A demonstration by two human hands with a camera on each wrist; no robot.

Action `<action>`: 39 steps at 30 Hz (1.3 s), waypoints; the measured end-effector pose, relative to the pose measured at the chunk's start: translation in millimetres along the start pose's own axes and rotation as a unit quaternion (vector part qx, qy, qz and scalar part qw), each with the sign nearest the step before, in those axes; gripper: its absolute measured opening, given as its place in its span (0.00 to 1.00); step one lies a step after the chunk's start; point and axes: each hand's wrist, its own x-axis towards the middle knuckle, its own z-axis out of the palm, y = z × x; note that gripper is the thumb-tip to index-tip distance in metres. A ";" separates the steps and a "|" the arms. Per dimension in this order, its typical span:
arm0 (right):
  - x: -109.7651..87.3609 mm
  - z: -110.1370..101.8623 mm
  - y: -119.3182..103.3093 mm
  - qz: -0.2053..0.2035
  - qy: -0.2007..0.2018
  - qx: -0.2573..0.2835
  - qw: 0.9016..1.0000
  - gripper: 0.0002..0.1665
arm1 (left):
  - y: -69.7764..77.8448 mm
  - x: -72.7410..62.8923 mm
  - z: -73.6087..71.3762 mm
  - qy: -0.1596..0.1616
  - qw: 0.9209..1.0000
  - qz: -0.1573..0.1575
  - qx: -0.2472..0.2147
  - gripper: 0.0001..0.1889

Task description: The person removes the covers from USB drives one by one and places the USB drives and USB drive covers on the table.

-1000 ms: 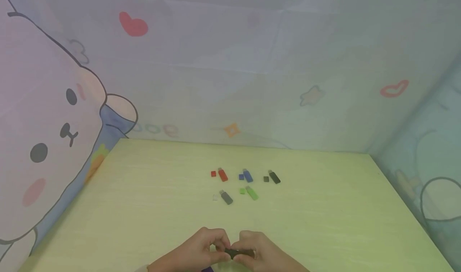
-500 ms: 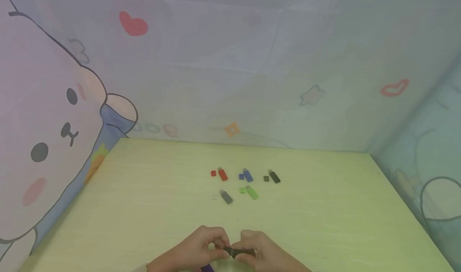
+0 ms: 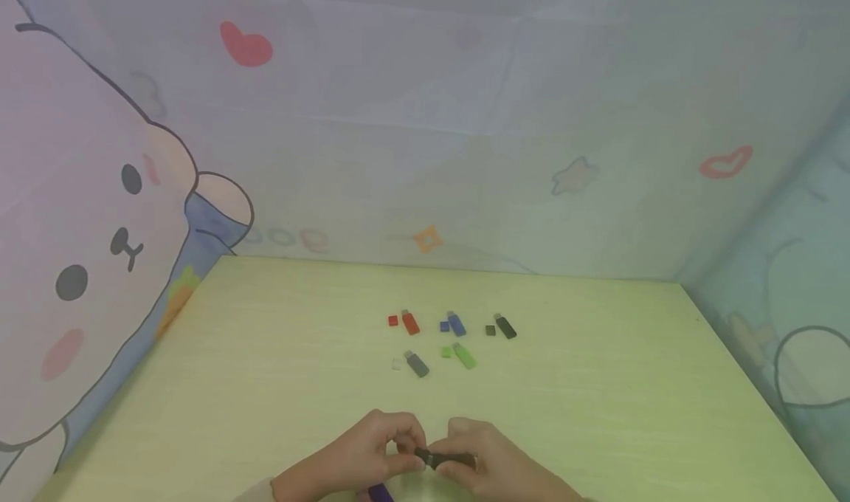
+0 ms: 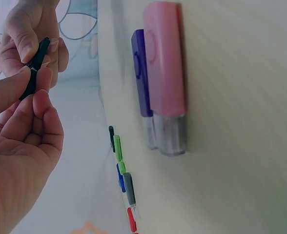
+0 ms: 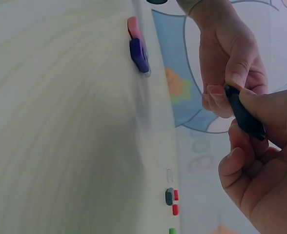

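Observation:
Both hands meet at the near edge of the table in the head view, around a small dark USB flash drive (image 3: 454, 459). My left hand (image 3: 368, 447) pinches the drive's short dark cap (image 3: 422, 455) between thumb and fingers. Gripping the longer body is my right hand (image 3: 488, 454). A thin light strip, seemingly the metal plug, shows between cap and body. In the right wrist view the drive's dark body (image 5: 246, 117) slants between the two hands. Fingers hide parts of both pieces.
Beyond the hands lie red (image 3: 411, 322), blue (image 3: 456, 324), black (image 3: 506, 326), grey (image 3: 417, 364) and green (image 3: 464, 356) flash drives, each with its cap off beside it. Pink (image 4: 165, 58) and purple (image 4: 141, 73) drives with clear caps on lie near my left hand.
Both hands have risen slightly in the head view with the dark drive. The light strip between cap and body shows more plainly, as does the purple drive below. The other drives stay put.

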 end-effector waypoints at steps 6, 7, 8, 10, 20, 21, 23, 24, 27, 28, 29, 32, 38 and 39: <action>0.1 -9.6 0.6 -0.049 0.027 -0.067 0.996 0.12 | 7.2 5.5 -5.8 0.008 0.999 -0.019 0.026 0.05; -0.3 -11.7 0.6 -0.052 0.031 -0.072 0.996 0.12 | 8.4 6.2 -7.0 0.010 0.999 -0.022 0.029 0.05; -0.7 -14.2 0.4 -0.051 0.034 -0.075 0.995 0.12 | 9.8 6.9 -8.4 0.012 0.999 -0.027 0.030 0.05; -1.2 -18.9 -0.2 -0.054 0.042 -0.082 0.994 0.11 | 12.4 8.1 -11.0 0.014 0.999 -0.032 0.034 0.05; -0.4 -38.9 -7.2 -0.031 0.068 -0.078 0.994 0.12 | 25.1 16.4 -21.4 0.021 0.997 -0.048 0.057 0.06; -0.1 -40.9 -8.3 -0.024 0.069 -0.075 0.994 0.12 | 25.6 17.9 -22.1 0.021 0.997 -0.049 0.058 0.06; 0.6 -45.0 -10.1 -0.019 0.074 -0.074 0.994 0.12 | 26.5 20.8 -23.9 0.020 0.997 -0.049 0.061 0.06; 1.0 -47.0 -10.8 -0.018 0.077 -0.073 0.994 0.12 | 27.7 22.2 -24.8 0.019 0.997 -0.048 0.062 0.05; 1.9 -53.1 -12.3 -0.016 0.087 -0.070 0.994 0.11 | 30.3 26.9 -27.7 0.022 0.997 -0.039 0.067 0.05; 2.1 -55.2 -12.3 -0.015 0.089 -0.068 0.994 0.11 | 31.7 28.6 -28.8 0.023 0.997 -0.037 0.069 0.05; 2.2 -57.2 -12.1 -0.012 0.091 -0.066 0.994 0.11 | 33.0 30.5 -29.8 0.025 0.997 -0.035 0.070 0.05; 2.5 -63.7 -10.9 -0.008 0.097 -0.066 0.993 0.10 | 37.7 36.7 -33.2 0.027 0.996 -0.032 0.076 0.04; 5.0 -78.9 -9.6 0.017 0.110 -0.070 0.991 0.09 | 46.3 50.1 -41.8 0.022 0.995 -0.031 0.093 0.03; 5.6 -81.7 -9.8 0.023 0.112 -0.071 0.991 0.09 | 47.4 52.4 -43.4 0.022 0.995 -0.031 0.098 0.03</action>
